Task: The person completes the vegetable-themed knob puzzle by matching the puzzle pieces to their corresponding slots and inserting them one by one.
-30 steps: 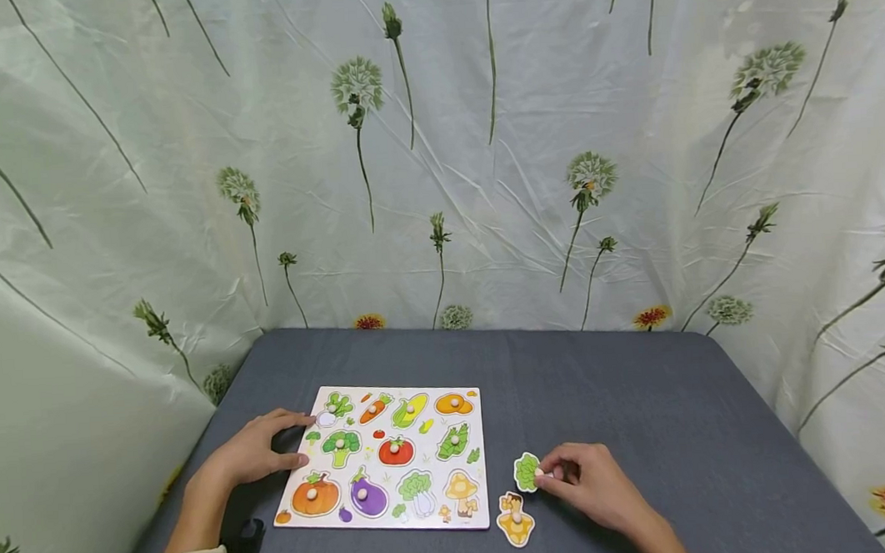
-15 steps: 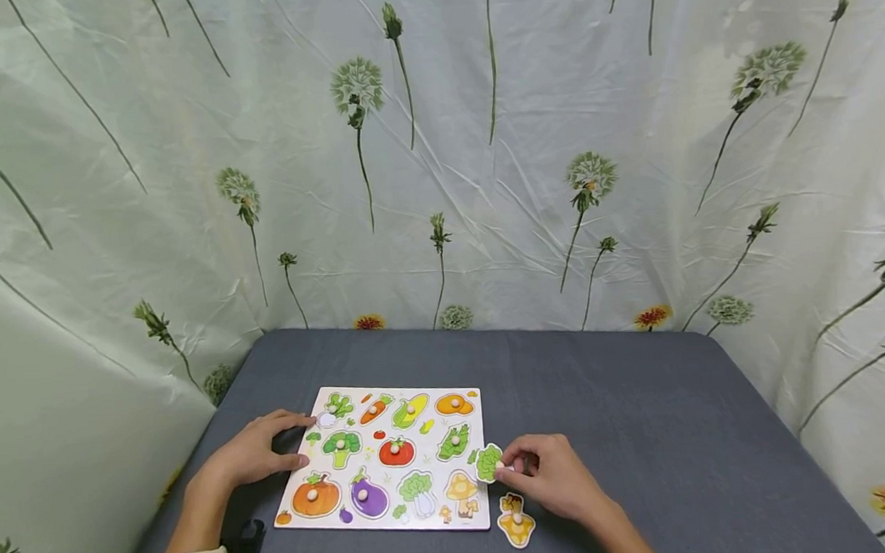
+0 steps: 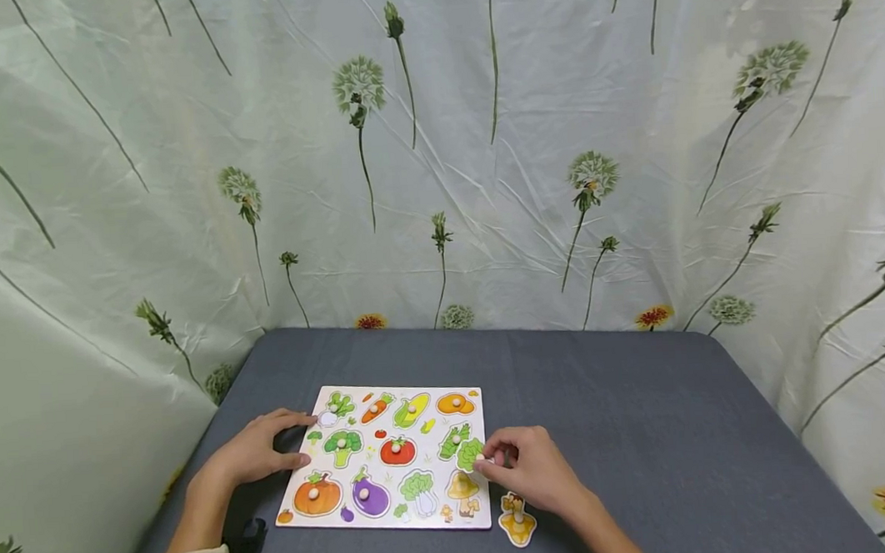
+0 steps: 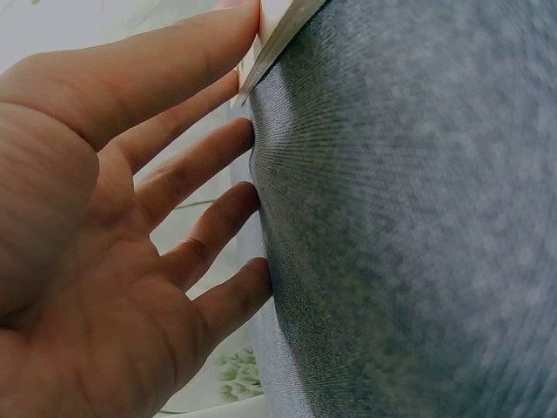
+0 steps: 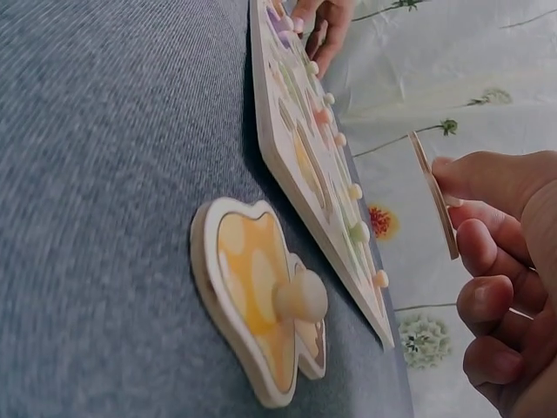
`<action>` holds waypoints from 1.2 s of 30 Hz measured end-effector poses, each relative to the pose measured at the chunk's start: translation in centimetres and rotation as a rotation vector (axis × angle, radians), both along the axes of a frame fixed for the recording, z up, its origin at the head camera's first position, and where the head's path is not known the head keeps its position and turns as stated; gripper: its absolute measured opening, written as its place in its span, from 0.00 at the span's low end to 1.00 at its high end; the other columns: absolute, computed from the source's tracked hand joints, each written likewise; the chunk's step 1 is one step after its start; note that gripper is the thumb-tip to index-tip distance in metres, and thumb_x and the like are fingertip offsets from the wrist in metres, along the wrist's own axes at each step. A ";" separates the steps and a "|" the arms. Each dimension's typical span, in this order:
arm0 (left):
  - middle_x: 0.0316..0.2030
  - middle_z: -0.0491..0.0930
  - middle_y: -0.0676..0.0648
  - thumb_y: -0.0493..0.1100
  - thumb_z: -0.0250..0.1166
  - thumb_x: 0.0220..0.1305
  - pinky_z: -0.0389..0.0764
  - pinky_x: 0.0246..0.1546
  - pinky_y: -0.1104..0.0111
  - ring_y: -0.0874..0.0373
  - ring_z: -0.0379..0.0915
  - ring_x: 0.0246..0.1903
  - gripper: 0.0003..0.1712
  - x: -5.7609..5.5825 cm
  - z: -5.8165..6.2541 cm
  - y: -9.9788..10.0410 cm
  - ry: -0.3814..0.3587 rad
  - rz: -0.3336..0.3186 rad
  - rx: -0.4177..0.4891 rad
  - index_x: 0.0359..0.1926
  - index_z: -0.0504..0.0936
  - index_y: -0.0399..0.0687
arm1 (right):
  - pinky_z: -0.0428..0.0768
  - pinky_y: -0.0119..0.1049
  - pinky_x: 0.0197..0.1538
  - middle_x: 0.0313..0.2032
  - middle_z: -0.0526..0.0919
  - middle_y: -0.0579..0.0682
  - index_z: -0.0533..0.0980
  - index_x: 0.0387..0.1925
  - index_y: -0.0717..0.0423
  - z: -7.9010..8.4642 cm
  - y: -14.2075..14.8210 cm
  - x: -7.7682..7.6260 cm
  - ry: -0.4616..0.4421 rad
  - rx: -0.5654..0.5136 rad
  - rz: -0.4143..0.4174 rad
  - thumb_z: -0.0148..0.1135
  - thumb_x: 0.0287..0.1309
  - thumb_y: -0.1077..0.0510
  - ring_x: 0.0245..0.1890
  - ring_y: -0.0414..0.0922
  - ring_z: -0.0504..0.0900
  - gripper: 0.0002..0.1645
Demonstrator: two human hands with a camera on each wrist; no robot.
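My right hand (image 3: 531, 470) pinches a leafy green vegetable puzzle piece (image 3: 469, 455) by its small knob, over the right edge of the white peg puzzle board (image 3: 380, 522). In the right wrist view the piece (image 5: 438, 198) appears edge-on, raised above the board. My left hand (image 3: 252, 448) touches the board's left edge with thumb and fingertips; its fingers (image 4: 196, 178) are spread and nearly straight. Leafy-vegetable and mushroom pictures in the board's front row have no knobs. A yellow mushroom piece (image 3: 517, 530) lies on the table, just right of the board.
Knobbed pieces sit in the board, among them a pumpkin (image 3: 316, 498), an eggplant (image 3: 369, 499) and a tomato (image 3: 398, 454). Dark grey cloth (image 3: 607, 401) covers the table. A flower-printed curtain (image 3: 485, 224) stands behind and along the sides.
My right hand has moved left with the green piece, from beside the mushroom piece to over the board's right edge. My left hand and the board have stayed put.
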State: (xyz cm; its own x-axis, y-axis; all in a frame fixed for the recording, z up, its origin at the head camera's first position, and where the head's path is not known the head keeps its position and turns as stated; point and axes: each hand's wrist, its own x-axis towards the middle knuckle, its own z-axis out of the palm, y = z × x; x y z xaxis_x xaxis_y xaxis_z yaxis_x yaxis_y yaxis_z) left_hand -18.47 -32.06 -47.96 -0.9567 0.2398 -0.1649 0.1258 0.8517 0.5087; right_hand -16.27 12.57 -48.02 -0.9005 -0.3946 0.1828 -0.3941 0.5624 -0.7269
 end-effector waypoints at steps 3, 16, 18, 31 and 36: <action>0.68 0.70 0.30 0.57 0.78 0.55 0.66 0.59 0.29 0.22 0.59 0.68 0.41 0.0 -0.1 0.0 0.005 -0.004 -0.002 0.68 0.79 0.49 | 0.61 0.24 0.21 0.21 0.75 0.33 0.82 0.27 0.38 0.0 -0.3 -0.1 0.012 0.000 -0.007 0.77 0.57 0.49 0.16 0.28 0.61 0.09; 0.67 0.70 0.30 0.56 0.78 0.55 0.65 0.60 0.29 0.21 0.58 0.68 0.41 0.0 0.0 -0.1 0.011 -0.014 0.004 0.68 0.78 0.47 | 0.59 0.25 0.20 0.19 0.74 0.33 0.82 0.26 0.39 -0.2 -2.0 -0.2 0.010 -0.021 -0.013 0.77 0.56 0.49 0.15 0.29 0.62 0.09; 0.67 0.70 0.31 0.56 0.78 0.55 0.65 0.60 0.29 0.21 0.58 0.68 0.41 0.0 0.0 -0.1 0.011 -0.013 0.007 0.68 0.78 0.48 | 0.59 0.25 0.19 0.19 0.75 0.34 0.82 0.26 0.39 -0.2 -2.3 -0.2 -0.005 -0.024 -0.007 0.77 0.56 0.49 0.14 0.29 0.62 0.09; 0.67 0.70 0.31 0.56 0.78 0.55 0.66 0.60 0.30 0.23 0.59 0.68 0.41 -0.2 -0.3 -0.2 0.012 -0.015 0.005 0.68 0.79 0.49 | 0.65 0.26 0.20 0.19 0.76 0.32 0.83 0.27 0.38 -0.1 -3.7 -0.6 -0.010 0.030 -0.024 0.77 0.56 0.45 0.17 0.31 0.68 0.09; 0.68 0.70 0.31 0.56 0.79 0.55 0.66 0.60 0.30 0.22 0.59 0.68 0.41 -0.2 -0.3 -0.1 0.003 -0.010 0.002 0.68 0.78 0.49 | 0.65 0.26 0.21 0.19 0.76 0.32 0.83 0.26 0.38 -0.3 -4.4 -0.8 -0.023 0.035 -0.016 0.76 0.56 0.45 0.16 0.31 0.68 0.10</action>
State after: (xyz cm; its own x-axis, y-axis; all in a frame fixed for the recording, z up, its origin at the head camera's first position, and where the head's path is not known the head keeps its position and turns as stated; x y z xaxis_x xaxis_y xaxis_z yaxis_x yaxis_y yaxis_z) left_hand -18.72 -32.16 -48.29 -0.9548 0.2493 -0.1618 0.1354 0.8496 0.5098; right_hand -17.03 8.22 -48.34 -0.9104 -0.3861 0.1486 -0.3685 0.5936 -0.7154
